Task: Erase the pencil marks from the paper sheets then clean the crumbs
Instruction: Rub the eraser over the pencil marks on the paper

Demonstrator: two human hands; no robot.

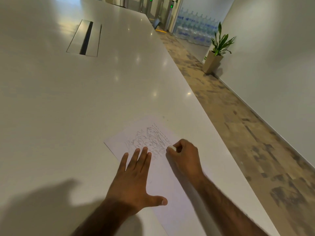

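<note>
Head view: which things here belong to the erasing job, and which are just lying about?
Job: paper; pencil marks; eraser; left hand, pressing the paper flat; right hand, gripping the eraser.

Lying about: hatch in the table; plant; bottles.

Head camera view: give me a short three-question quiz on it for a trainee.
1. True or false: the left hand lies flat, fingers straight, on the paper sheet.
2. What does the right hand pinch? A pencil; B eraser; C cloth.
3. Fill the gap: the pencil marks cover the sheet's ____ end, near or far from the person.
Key: 1 true; 2 B; 3 far.
</note>
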